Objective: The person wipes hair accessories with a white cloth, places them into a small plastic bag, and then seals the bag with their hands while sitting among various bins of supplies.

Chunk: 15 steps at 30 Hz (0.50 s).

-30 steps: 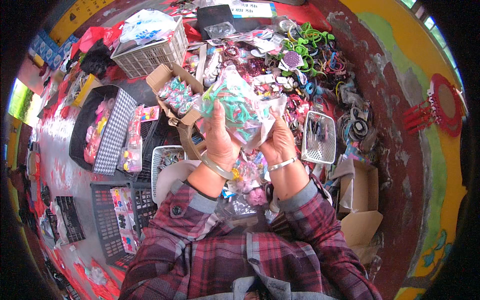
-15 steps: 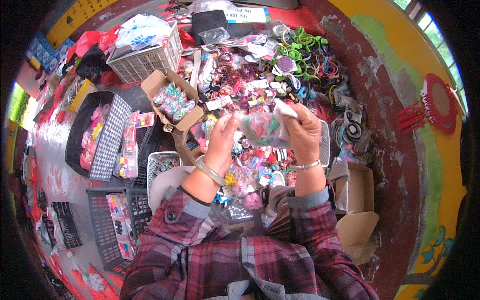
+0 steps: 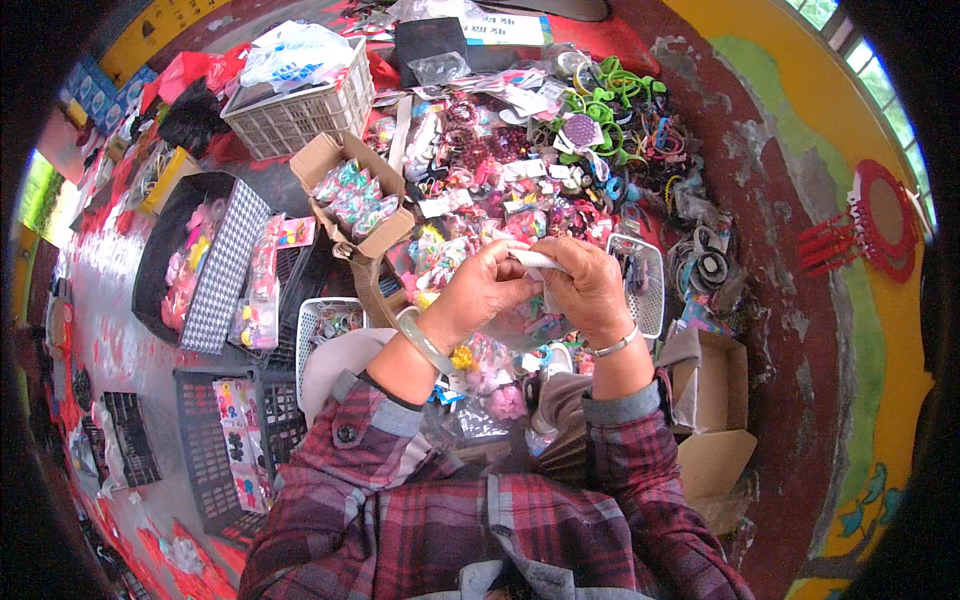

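A clear plastic packet [image 3: 528,322] with small coloured pieces inside hangs between my hands, blurred and partly covered by my fingers. Along its top runs a white strip [image 3: 538,260], perhaps paper or a folded flap. My left hand [image 3: 478,292] pinches one side of that strip, with thumb and fingers bent together. Its other side is gripped by my right hand [image 3: 588,288], fingers curled over it. Below and beyond both hands spreads a pile of hair accessories [image 3: 490,190], many in small bags. A yellow flower-like piece [image 3: 462,358] lies by my left wrist.
An open cardboard box [image 3: 380,235] of similar packets stands left of the pile. White baskets [image 3: 652,290] flank my hands. Farther left are a black bin [image 3: 170,210] and a black crate [image 3: 205,440]. Another cardboard box [image 3: 722,380] sits at right, near the wall.
My hands have come closer together and lower. The packet, held up flat between them before, now hangs down while both hands pinch its white top strip.
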{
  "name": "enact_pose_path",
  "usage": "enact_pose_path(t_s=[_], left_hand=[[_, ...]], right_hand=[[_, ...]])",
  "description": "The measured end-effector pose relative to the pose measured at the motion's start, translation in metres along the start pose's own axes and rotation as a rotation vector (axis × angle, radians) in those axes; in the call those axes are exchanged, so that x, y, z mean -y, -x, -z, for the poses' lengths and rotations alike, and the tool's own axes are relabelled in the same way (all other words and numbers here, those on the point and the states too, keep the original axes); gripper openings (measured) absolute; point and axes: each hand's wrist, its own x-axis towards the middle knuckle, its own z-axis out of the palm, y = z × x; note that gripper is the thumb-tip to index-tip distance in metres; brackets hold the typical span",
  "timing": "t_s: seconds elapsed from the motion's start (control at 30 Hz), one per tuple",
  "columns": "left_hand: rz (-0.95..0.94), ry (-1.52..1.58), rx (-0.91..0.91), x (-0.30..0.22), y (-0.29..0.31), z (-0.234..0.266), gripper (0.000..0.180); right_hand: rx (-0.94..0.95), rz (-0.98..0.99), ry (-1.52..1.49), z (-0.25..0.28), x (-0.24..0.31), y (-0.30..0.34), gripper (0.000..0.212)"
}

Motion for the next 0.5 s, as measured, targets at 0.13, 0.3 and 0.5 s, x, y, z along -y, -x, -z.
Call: enact_pose_path(t_s=[0.13, 0.3, 0.5], left_hand=[[0.130, 0.047, -0.028, -0.0004, 0.0022, 0.0055, 0.010], [0.139, -0.096, -0.015, -0.0036, 0.0069, 0.0056, 0.014], [0.233, -0.051, 0.022, -0.0027, 0.0071, 0.0097, 0.021]], right_hand=[[-0.081, -0.030, 0.070, -0.0074, 0.0071, -0.0010, 0.019], [-0.100, -0.019, 0.123, -0.0076, 0.0036, 0.0021, 0.020], [-0.141, -0.027, 0.061, -0.0082, 0.0030, 0.0036, 0.018]])
